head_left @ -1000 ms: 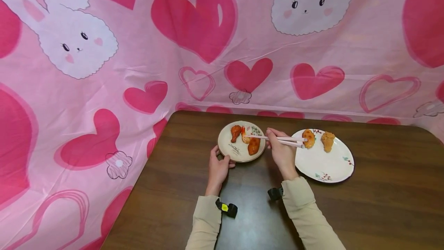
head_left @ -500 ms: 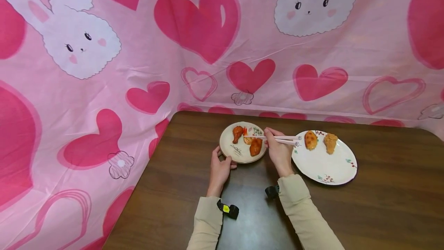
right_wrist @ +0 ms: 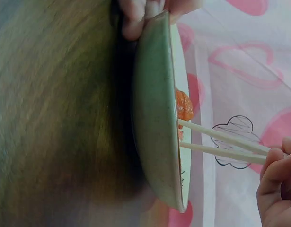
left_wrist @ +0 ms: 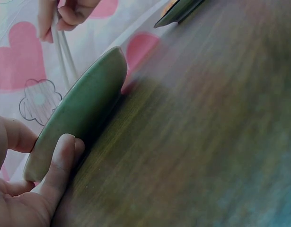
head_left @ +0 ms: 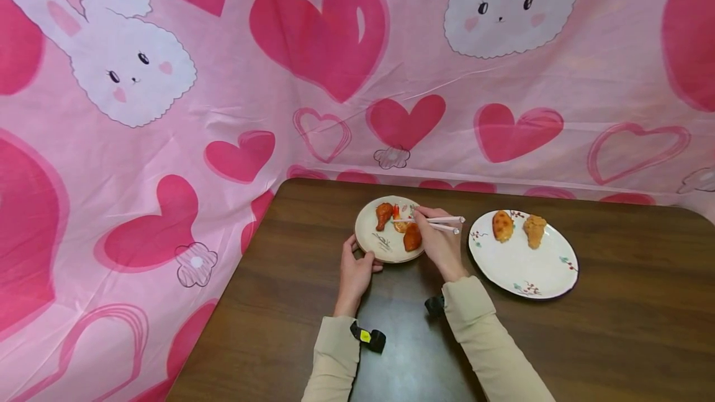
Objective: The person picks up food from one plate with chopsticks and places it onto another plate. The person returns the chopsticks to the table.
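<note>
In the head view my left hand [head_left: 355, 273] holds the front-left rim of a small round cream plate [head_left: 365, 231]; its thumb lies along the plate's outer side [left_wrist: 83, 106] in the left wrist view. My right hand [head_left: 441, 247] pinches a pair of pale chopsticks [head_left: 449, 220] over the plate's right side. Their tips reach down to an orange shrimp [head_left: 400, 226] with a red tail; whether they grip it is unclear. Beside the shrimp lie a glazed drumstick [head_left: 383, 215] and a brown glazed chicken piece [head_left: 412, 238], partly behind the right hand.
To the right stands a larger white oval plate [head_left: 511, 272] with a browned yellow piece [head_left: 503, 226] and a fried chicken piece [head_left: 534, 230]. Both plates rest on a dark wooden table [head_left: 625, 309]. A pink heart-print cloth [head_left: 329, 36] hangs behind and at the left.
The right hand and chopsticks have moved left over the small plate, and the chopsticks' rear ends have drawn away from the oval plate. The left hand keeps its hold on the rim.
</note>
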The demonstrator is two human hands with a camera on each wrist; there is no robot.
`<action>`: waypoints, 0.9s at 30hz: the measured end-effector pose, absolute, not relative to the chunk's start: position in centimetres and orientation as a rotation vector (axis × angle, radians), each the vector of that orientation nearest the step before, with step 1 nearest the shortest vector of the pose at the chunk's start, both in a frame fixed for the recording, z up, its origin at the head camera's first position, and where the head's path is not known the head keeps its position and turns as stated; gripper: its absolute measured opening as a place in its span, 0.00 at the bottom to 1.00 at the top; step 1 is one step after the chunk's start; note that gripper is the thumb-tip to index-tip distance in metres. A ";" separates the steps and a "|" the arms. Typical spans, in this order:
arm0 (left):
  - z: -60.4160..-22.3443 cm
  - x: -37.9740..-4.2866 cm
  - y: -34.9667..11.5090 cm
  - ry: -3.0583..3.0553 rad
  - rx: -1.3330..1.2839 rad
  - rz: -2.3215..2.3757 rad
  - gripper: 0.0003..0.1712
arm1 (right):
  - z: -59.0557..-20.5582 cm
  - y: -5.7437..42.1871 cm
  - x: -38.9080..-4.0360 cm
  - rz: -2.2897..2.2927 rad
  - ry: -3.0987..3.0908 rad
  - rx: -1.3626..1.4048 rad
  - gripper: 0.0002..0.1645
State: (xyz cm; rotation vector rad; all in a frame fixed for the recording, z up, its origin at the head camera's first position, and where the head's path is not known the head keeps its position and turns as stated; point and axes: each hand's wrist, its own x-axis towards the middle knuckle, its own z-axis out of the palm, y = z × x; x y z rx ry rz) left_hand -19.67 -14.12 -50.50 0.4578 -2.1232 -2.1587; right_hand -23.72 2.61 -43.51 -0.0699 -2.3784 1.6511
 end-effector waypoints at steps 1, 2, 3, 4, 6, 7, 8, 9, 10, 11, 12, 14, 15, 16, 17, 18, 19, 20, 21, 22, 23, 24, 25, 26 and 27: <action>-50.5 -19.7 -14.1 -2.123 0.459 -2.158 0.35 | -43.5 2.5 -23.7 1.635 -2.370 -0.022 0.14; -50.5 -19.7 -14.1 -2.123 0.457 -2.157 0.35 | -43.5 2.5 -23.8 1.623 -2.354 0.030 0.14; -50.5 -19.7 -14.1 -2.122 0.462 -2.159 0.35 | -43.5 2.4 -23.8 1.605 -2.343 0.077 0.13; -50.5 -19.7 -14.1 -2.122 0.465 -2.160 0.35 | -43.5 2.4 -23.8 1.587 -2.336 0.114 0.12; -50.5 -19.7 -14.1 -2.123 0.456 -2.156 0.35 | -43.5 2.3 -23.9 1.552 -2.321 0.169 0.12; -50.5 -19.7 -14.1 -2.124 0.461 -2.155 0.35 | -43.4 2.3 -23.9 1.538 -2.316 0.186 0.11; -50.5 -19.7 -14.1 -2.124 0.465 -2.155 0.35 | -43.4 2.3 -23.9 1.528 -2.311 0.201 0.11; -50.5 -19.7 -14.1 -2.125 0.466 -2.155 0.35 | -43.4 2.3 -23.9 1.513 -2.310 0.211 0.11; -50.5 -19.7 -14.2 -2.125 0.467 -2.154 0.35 | -43.5 2.3 -24.0 1.500 -2.307 0.222 0.11; -50.5 -19.7 -14.2 -2.125 0.471 -2.155 0.35 | -43.5 2.3 -24.0 1.490 -2.304 0.232 0.11; -50.5 -19.7 -14.2 -2.125 0.477 -2.156 0.35 | -43.6 2.4 -24.0 1.480 -2.303 0.240 0.12; -50.4 -19.7 -14.1 -2.123 0.479 -2.159 0.36 | -43.7 2.4 -23.9 1.466 -2.291 0.261 0.12; -50.4 -19.7 -14.1 -2.122 0.472 -2.157 0.36 | -43.7 2.4 -23.9 1.460 -2.283 0.273 0.12; -50.4 -19.7 -14.1 -2.121 0.467 -2.156 0.35 | -43.8 2.5 -23.9 1.454 -2.276 0.282 0.12; -50.4 -19.7 -14.1 -2.121 0.469 -2.156 0.36 | -43.8 2.5 -23.8 1.449 -2.270 0.294 0.12; -50.4 -19.7 -14.1 -2.122 0.469 -2.155 0.36 | -43.9 2.5 -23.8 1.445 -2.263 0.302 0.12; -50.4 -19.6 -14.2 -2.123 0.468 -2.155 0.36 | -43.9 2.5 -23.8 1.449 -2.257 0.307 0.12; -50.4 -19.6 -14.2 -2.125 0.469 -2.154 0.36 | -44.0 2.5 -23.7 1.450 -2.254 0.308 0.12; -50.4 -19.6 -14.2 -2.128 0.470 -2.154 0.36 | -44.1 2.5 -23.7 1.449 -2.255 0.307 0.11; -50.5 -19.6 -14.2 -2.129 0.476 -2.156 0.36 | -44.1 2.5 -23.7 1.448 -2.260 0.304 0.12; -50.5 -19.6 -14.2 -2.131 0.481 -2.156 0.36 | -44.1 2.6 -23.6 1.454 -2.261 0.299 0.12; -50.5 -19.6 -14.1 -2.132 0.481 -2.154 0.36 | -44.1 2.6 -23.6 1.457 -2.265 0.290 0.12; -50.5 -19.7 -14.2 -2.132 0.478 -2.153 0.36 | -44.1 2.6 -23.6 1.453 -2.271 0.281 0.12; -50.5 -19.7 -14.2 -2.133 0.477 -2.153 0.36 | -44.0 2.6 -23.6 1.448 -2.277 0.275 0.12; -50.5 -19.7 -14.1 -2.132 0.475 -2.153 0.36 | -44.0 2.6 -23.6 1.442 -2.283 0.266 0.12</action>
